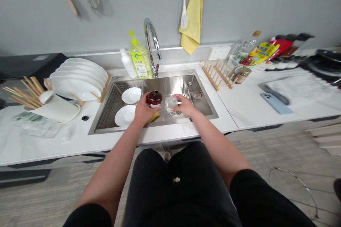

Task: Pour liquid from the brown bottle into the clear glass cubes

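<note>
Head view looked down on a stainless-steel sink [186, 82] set in a pale, marble-patterned worktop [245, 111], with both bare hands over the basin's middle. The left hand [143, 111] was curled around a small dark red jar [154, 98], glossy and squat, held upright with its domed lid on top; a yellow sponge [154, 117] showed just beneath that hand. The right hand [185, 105] had its fingers closed on a clear glass [171, 103], see-through and hard to outline, tilted a little. The jar lay just to the left of the glass, the two nearly touching, each nearest the hand holding it. Left of the hands, two round white bowls [131, 95] rested on a wire rack in the basin, under the curved chrome faucet [150, 37] and beside a yellow-green soap bottle [140, 59].
</note>
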Demonstrator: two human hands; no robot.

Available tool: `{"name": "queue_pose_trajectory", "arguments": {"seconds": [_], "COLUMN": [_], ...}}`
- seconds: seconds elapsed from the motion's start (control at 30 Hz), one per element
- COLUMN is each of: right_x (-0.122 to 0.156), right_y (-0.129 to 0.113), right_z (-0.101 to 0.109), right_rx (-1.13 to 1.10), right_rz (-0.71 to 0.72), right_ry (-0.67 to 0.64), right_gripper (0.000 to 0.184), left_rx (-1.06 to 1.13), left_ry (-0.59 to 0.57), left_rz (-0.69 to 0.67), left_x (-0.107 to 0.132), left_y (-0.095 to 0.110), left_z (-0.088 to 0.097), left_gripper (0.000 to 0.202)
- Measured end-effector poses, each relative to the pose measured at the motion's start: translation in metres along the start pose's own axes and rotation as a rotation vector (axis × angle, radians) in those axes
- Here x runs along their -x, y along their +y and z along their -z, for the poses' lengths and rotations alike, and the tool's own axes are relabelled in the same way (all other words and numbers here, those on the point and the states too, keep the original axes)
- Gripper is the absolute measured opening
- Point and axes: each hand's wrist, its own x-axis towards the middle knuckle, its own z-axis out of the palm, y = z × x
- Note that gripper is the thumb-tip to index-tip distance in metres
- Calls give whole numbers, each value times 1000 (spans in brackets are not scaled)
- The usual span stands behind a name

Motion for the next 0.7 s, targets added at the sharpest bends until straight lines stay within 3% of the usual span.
{"name": "queue_pose_trajectory", "arguments": {"seconds": [0.2, 0.37, 0.5, 0.7], "right_x": [5, 13, 19, 29], "right_y": [-10, -21, -26, -24], "right_z": [1, 1, 2, 3], "right_rx": [-120, -165, -153, -83], "right_rz": [-10, 27, 46, 95], "right_ry": [0, 18, 67, 121], "right_gripper": [87, 90, 92, 89], "left_rx": [212, 309, 334, 381], "left_ry": [141, 147, 106, 39], "left_rz": [97, 130, 149, 153], "left_x": [57, 110, 125, 127], "left_y": [19, 27, 25, 16], "left_z": [23, 37, 42, 41], "left_gripper": [92, 87, 89, 89]}}
